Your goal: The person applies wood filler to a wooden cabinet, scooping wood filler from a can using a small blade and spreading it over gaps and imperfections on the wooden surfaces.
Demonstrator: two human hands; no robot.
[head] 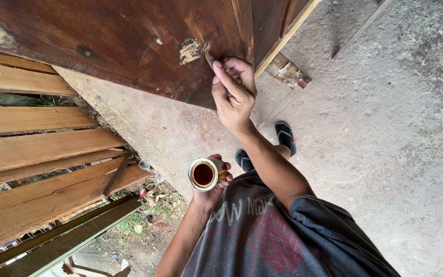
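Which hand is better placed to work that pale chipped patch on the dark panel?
Probably the right hand: its fingertips pinch a small tool right beside the pale chipped patch on the dark wooden panel. The left hand is lower, occupied holding the open tin.

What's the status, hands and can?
Right hand pinching a small tool against the dark wooden panel. Left hand holds open can of brown liquid. Nothing in the way.

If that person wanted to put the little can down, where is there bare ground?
Bare concrete floor spreads right of the right hand and the sandalled feet. A narrower strip lies under the dark wooden panel. Crowded: stacked planks and weedy rubbish beside the left hand holding the can.
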